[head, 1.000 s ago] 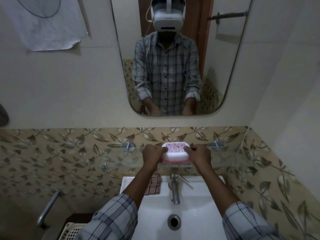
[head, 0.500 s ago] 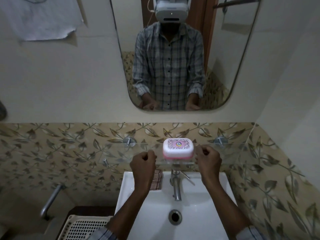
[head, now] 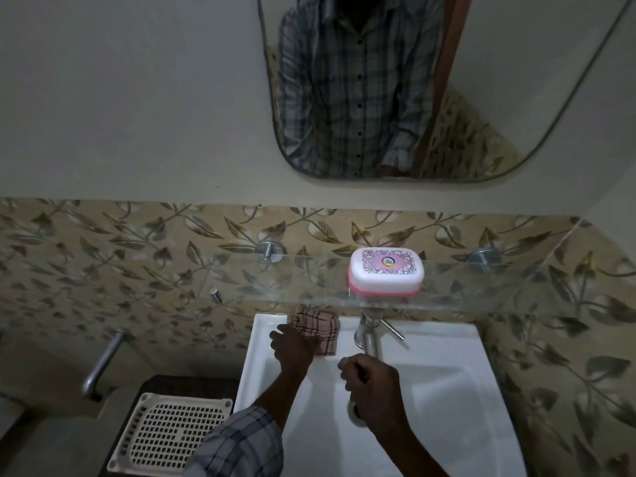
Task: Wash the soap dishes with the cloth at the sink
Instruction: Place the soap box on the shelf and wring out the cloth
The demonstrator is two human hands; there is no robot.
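A closed soap dish [head: 385, 273] with a white lid and pink base stands on the glass shelf [head: 309, 284] above the sink. A checked brown-and-cream cloth [head: 318, 327] lies on the back left rim of the white sink [head: 447, 390]. My left hand [head: 292, 349] rests on the cloth's left edge, fingers spread over it; a firm grip is not visible. My right hand [head: 373, 385] hovers over the basin just below the tap [head: 368, 335], fingers curled shut with nothing seen in them. It hides part of the drain.
A cream perforated plastic tray [head: 168, 432] sits on a dark stand left of the sink. A metal pipe [head: 103, 363] juts from the wall at left. The mirror [head: 378, 87] hangs above the leaf-patterned tiles, showing a person in a checked shirt.
Both hands let go of the soap dish, left it on the shelf and dropped down. The left hand moved onto the cloth, the right over the basin. The view tilted down.
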